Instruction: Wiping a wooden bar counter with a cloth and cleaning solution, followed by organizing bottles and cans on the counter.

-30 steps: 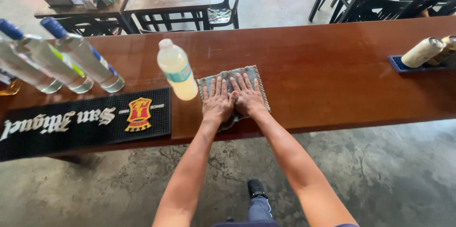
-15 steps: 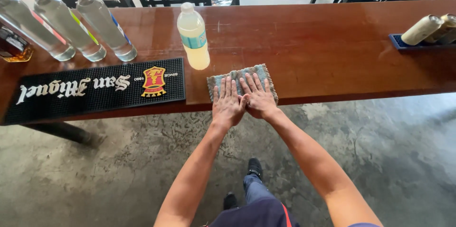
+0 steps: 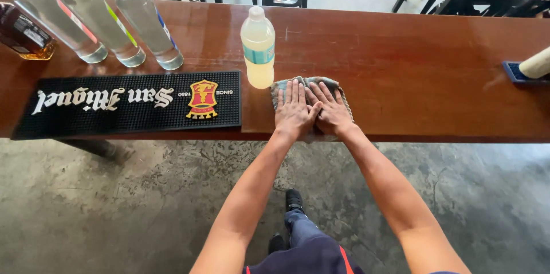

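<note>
1. Nearest the camera, the person's two bare forearms reach forward from a dark garment with an orange stripe, over a grey concrete floor (image 3: 114, 205).
2. The left hand (image 3: 295, 112) lies flat, palm down and fingers spread, on a folded grey cloth (image 3: 309, 83); it grips nothing, only presses on the fabric.
3. The right hand (image 3: 331, 112) lies beside it in the same way, fingers extended and open, its thumb side touching the left hand. Neither hand closes around anything.
4. The cloth sits on the near edge of a long reddish-brown wooden counter (image 3: 412, 67), mostly hidden under the two hands, with only its far edge and corners showing.
5. Just beyond the cloth's left corner stands a clear plastic bottle (image 3: 258, 49) of pale yellowish liquid, upright, with a white cap and a teal label band.
6. To the left of the cloth, a black rubber bar mat (image 3: 132, 104) with white lettering and a red-and-gold crest lies along the counter's near edge.
7. Behind the mat stand three clear glass bottles (image 3: 94, 22) with blue caps, and an amber bottle (image 3: 23, 36) at the far left.
8. At the right edge, a small blue mat (image 3: 515, 73) holds a pale cylindrical object.
9. Farthest off, dark chairs and tables stand beyond the counter.
</note>
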